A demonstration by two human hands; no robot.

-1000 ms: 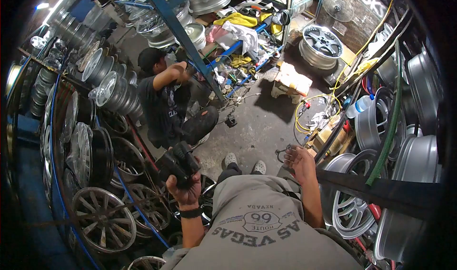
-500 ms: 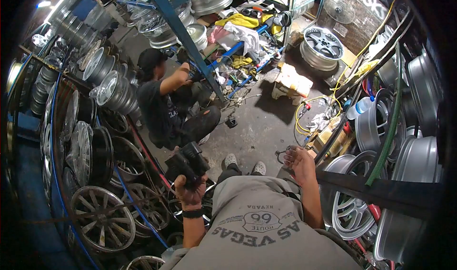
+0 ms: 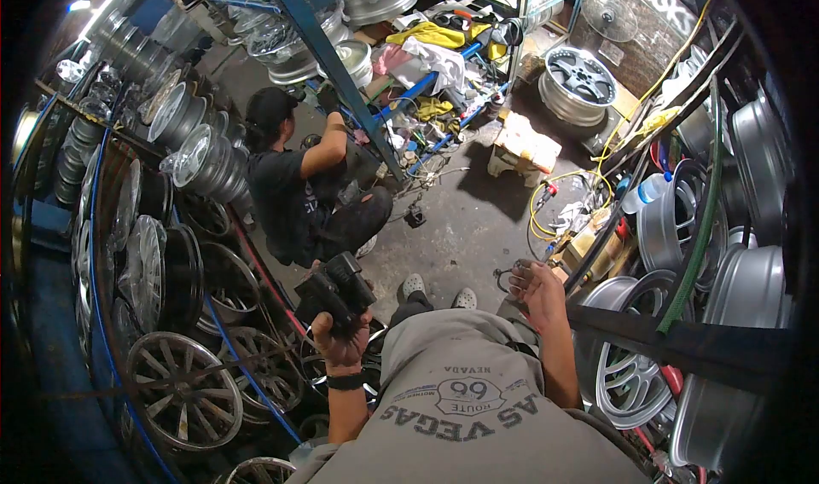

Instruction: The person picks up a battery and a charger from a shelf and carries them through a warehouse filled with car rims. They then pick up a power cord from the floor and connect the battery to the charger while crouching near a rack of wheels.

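My left hand [image 3: 343,346], with a dark band at the wrist, is wrapped from below round a bulky black object [image 3: 334,292] made of two chunky blocks side by side. It is held up in front of my body, left of my shoes. On the other side, my right hand [image 3: 541,298] is raised palm up with its fingers curled. At its fingertips shows a small dark loop-like thing [image 3: 502,276], too small to name. Below the hands is my grey printed shirt [image 3: 461,399].
A person [image 3: 286,177] in dark clothes squats ahead left beside a blue metal post [image 3: 328,57]. Wheel rims [image 3: 185,390] are stacked on both sides. Ahead stand a worn white stool [image 3: 524,147] and a silver rim [image 3: 580,87]. A yellow hose [image 3: 533,215] lies on the floor.
The squatting person has raised a forearm and gloved hand higher, toward the blue post. My two hands stay nearly where they were, holding the same things.
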